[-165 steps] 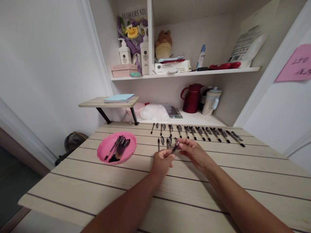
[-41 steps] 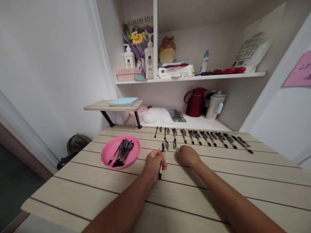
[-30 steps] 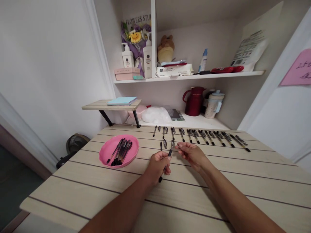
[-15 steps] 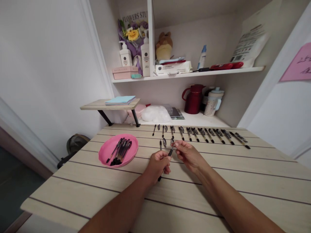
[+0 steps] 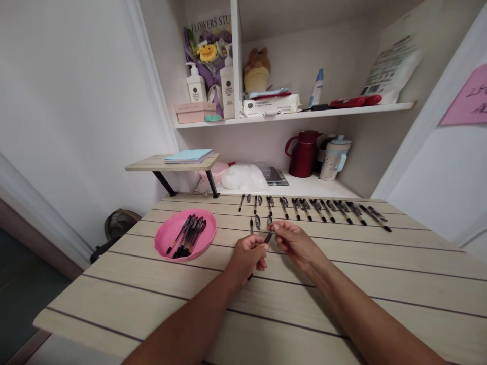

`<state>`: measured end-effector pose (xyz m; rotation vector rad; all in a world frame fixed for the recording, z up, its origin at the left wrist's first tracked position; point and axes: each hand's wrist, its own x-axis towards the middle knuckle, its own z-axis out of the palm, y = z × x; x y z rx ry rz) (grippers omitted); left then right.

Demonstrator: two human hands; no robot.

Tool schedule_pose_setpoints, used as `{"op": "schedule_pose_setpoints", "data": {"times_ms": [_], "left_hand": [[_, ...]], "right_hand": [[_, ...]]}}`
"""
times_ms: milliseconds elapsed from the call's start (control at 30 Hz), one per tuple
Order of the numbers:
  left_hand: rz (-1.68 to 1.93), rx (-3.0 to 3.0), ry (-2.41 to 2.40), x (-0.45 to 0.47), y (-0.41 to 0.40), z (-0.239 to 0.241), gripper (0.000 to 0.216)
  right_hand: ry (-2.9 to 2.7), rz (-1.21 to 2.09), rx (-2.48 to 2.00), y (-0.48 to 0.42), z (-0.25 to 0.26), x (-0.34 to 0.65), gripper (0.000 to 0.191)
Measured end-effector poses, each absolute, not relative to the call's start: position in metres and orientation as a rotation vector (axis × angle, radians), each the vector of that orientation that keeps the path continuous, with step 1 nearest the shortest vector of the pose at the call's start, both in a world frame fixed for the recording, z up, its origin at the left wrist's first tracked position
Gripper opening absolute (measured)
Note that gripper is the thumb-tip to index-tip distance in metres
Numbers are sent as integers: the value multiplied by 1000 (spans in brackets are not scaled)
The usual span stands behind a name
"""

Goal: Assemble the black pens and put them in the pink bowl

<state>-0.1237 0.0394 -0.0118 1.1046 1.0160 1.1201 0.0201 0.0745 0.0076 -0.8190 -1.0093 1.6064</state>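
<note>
My left hand (image 5: 248, 256) is closed around the barrel of a black pen (image 5: 268, 238), whose front end points up toward my right hand (image 5: 294, 242). The pen's other end shows below the left fingers. My right thumb and forefinger pinch a dark, shiny pen cap (image 5: 269, 220) just beyond the pen's tip. Past my hands, an uncapped pen (image 5: 251, 226) and a loose cap (image 5: 257, 222) lie side by side. Farther back stretches a row of pens (image 5: 323, 211) with caps beside them. To the left, a pink scalloped dish (image 5: 162, 229) holds several capped pens (image 5: 193, 233).
A small raised stand (image 5: 142, 163) with blue paper (image 5: 188, 155) stands at the table's back left. Behind the table are a white plastic bag (image 5: 244, 177), a red jug (image 5: 303, 154) and a light tumbler (image 5: 335, 159). Bottles and a plush toy (image 5: 257, 72) fill the shelf above.
Both hands stay nearly in place, with the pen and cap still held. The pen in my left hand has shifted slightly, and less of its lower end shows.
</note>
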Motion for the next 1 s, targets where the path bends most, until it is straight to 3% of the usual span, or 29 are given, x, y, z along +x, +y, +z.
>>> {"op": "schedule_pose_setpoints", "data": {"times_ms": [633, 867, 1000], "left_hand": [[1372, 1317, 1268, -115, 32, -9, 24], [1320, 1221, 1227, -114, 32, -5, 27], [1281, 1215, 1203, -114, 32, -5, 29]], "right_hand": [[-1031, 1459, -945, 68, 6, 8, 36], [-1102, 1585, -798, 68, 11, 18, 38], [-1085, 1532, -856, 69, 8, 18, 28]]}}
